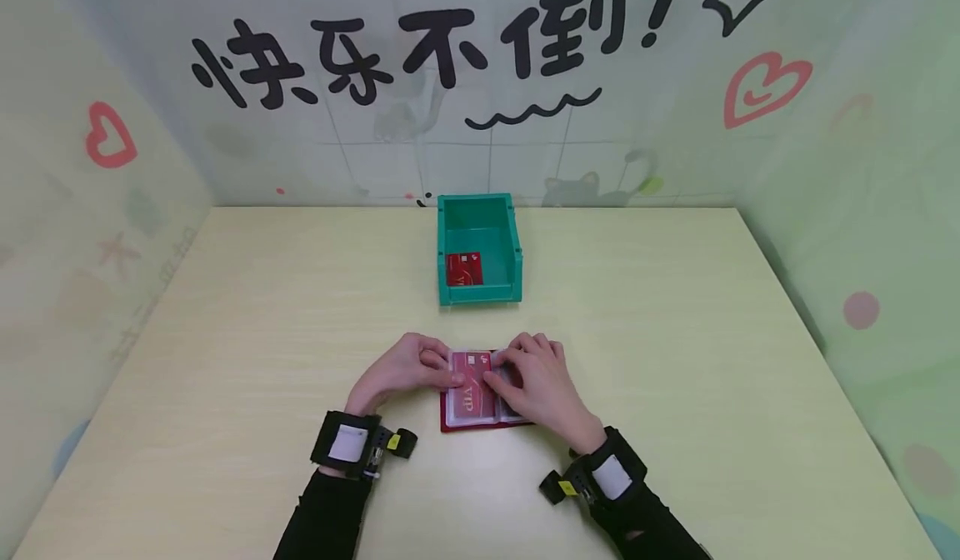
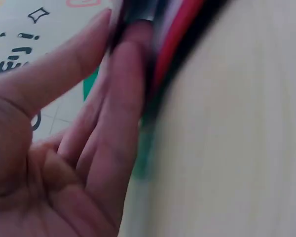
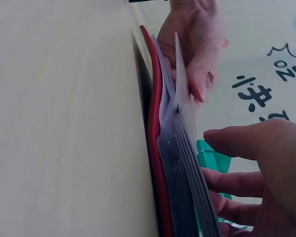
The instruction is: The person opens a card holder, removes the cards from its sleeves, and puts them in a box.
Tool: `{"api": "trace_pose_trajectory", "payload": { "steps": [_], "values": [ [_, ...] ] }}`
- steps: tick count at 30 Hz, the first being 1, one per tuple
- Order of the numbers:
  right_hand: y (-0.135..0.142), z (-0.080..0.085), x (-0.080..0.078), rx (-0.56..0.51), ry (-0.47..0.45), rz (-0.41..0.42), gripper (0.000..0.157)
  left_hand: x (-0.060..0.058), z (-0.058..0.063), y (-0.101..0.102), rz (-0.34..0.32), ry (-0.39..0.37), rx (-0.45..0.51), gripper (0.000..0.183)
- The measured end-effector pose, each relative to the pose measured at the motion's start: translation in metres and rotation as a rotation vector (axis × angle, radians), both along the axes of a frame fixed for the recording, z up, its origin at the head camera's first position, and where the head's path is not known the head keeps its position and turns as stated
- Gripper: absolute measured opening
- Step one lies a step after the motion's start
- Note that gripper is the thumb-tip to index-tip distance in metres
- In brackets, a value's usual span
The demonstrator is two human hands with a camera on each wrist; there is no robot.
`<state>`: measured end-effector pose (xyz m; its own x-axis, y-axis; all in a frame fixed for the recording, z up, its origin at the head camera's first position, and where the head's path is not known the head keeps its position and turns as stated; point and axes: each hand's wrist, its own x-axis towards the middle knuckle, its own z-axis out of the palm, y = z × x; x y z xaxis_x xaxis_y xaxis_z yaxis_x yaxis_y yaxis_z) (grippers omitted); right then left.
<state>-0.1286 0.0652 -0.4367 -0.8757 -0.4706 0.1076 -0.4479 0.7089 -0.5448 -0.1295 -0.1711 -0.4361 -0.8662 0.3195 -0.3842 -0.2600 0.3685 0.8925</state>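
Note:
A small card holder with a red cover and clear sleeve pages lies spread on the table. A red card marked VIP shows upright in its left-hand sleeve. My left hand pinches the left edge of the sleeve page, thumb on top and fingers behind. In the right wrist view that page stands lifted off the cover. My right hand rests over the right-hand pages, its thumb and forefinger by the card's right edge. The right wrist view has the right thumb apart from the fingers, which touch the stacked pages.
A green open-front bin stands behind the card holder, with another red card inside at its left front. Pale wooden table surrounds both. A printed cloth backdrop rises along the back and sides.

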Motion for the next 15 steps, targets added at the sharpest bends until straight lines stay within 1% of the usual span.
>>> {"api": "trace_pose_trajectory", "payload": {
  "steps": [2,4,6,8,11,15],
  "values": [
    [-0.003,0.003,-0.001,0.043,-0.031,0.002,0.026,0.001,-0.001,0.001,0.033,-0.041,-0.033,0.023],
    [-0.006,0.004,-0.001,0.088,-0.049,-0.004,0.027,0.002,-0.001,0.002,0.057,-0.072,-0.062,0.02],
    [-0.009,0.005,-0.002,0.114,-0.062,-0.018,0.029,0.002,-0.001,0.005,0.072,-0.089,-0.073,0.018],
    [-0.01,0.004,-0.002,0.124,-0.079,-0.034,0.03,0.003,-0.001,0.007,0.078,-0.09,-0.079,0.018],
    [-0.012,0.002,-0.004,0.092,-0.109,-0.06,0.03,0.003,0.0,0.008,0.087,-0.089,-0.073,0.017],
    [-0.011,-0.004,-0.008,-0.01,-0.153,-0.091,0.025,0.003,0.0,0.01,0.083,-0.076,-0.063,0.016]
  ]
}}
